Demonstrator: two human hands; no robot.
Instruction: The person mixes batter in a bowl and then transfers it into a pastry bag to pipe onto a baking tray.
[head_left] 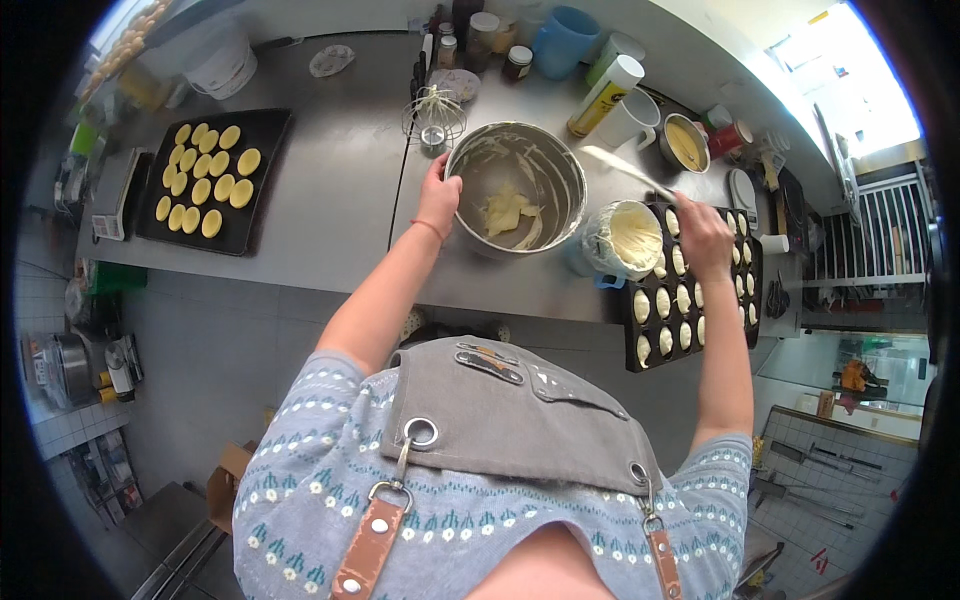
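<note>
**Steel bowl (500, 172) held by its rim, pale spatula (628, 170) raised beside it**

The steel bowl is round, deep and dull grey, and it sits at the front of the metal counter (345, 150), left of the lined jug. Pale batter (507, 211) lies in a soft, glossy mound on its floor, with thin, curved streaks smeared up the inner wall. The left grip (440, 197) clasps the rim on its left side. The right grip (705, 240) is closed around the spatula's handle; the blade — long, narrow and creamy white — points left towards the bowl.

Between the bowl and the right-hand tray stands the lined jug (588, 250), a see-through, crinkled film folded over its rim and a blue handle low at the front. Thick yellow-cream batter (636, 240) fills its mouth, ridged and sticky.

Under the right forearm is a black moulded tray (653, 325), its oval hollows filled with plump, whitish dollops, some with ragged ends. At the far left, a flat dark tray (265, 130) carries smooth, matte yellow rounds (249, 161). A wire whisk (434, 115) stands just behind the bowl — its thin metal loops coated in pale batter.
</note>
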